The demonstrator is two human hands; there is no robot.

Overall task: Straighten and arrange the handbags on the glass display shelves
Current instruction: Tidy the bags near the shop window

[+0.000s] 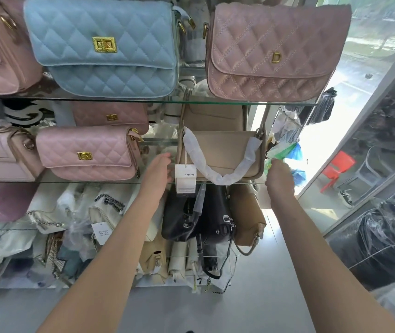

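The beige handbag (220, 150) stands on the middle glass shelf (95, 181). The left hand (160, 167), fingers relaxed, is at its left end; the grip of the right hand (279, 175) cannot be told. Both ends should be pushed evenly, squarely.

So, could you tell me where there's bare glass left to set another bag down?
Top shelf: narrow gap between blue bag and D-logo bag. Middle shelf: gap between pink bag and beige bag, at the left hand. Lower shelves are crowded.
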